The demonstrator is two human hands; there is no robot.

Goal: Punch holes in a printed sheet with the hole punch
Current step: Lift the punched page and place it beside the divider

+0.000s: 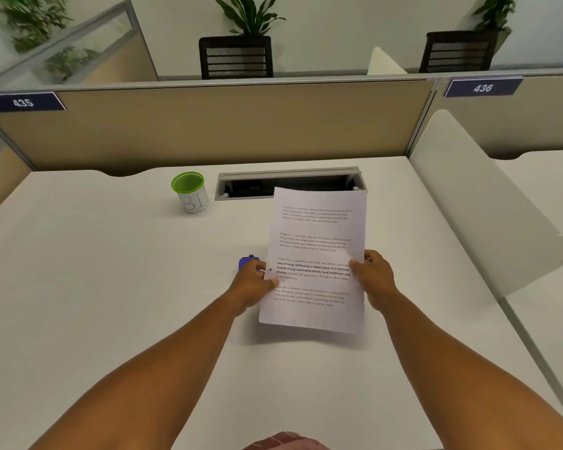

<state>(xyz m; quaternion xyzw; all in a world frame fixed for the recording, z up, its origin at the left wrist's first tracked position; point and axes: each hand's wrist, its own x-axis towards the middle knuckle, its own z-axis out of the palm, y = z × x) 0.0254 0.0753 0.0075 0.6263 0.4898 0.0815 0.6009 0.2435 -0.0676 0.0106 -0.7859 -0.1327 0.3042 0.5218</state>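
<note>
A printed sheet (pixel 316 248) with several paragraphs of text is held a little above the white desk (pixel 111 287), tilted up toward me. My left hand (pixel 251 287) grips its left edge, thumb on top. My right hand (pixel 374 277) grips its right edge. One small round hole shows near the sheet's left margin, just above my left thumb. A blue hole punch (pixel 246 262) sits on the desk right behind my left hand, mostly hidden by the fingers and the sheet.
A white cup with a green rim (pixel 190 191) stands at the back left. An open cable tray (pixel 260 185) is recessed in the desk behind the sheet. A tan partition (pixel 208 125) closes the far edge; a white divider (pixel 481 206) bounds the right.
</note>
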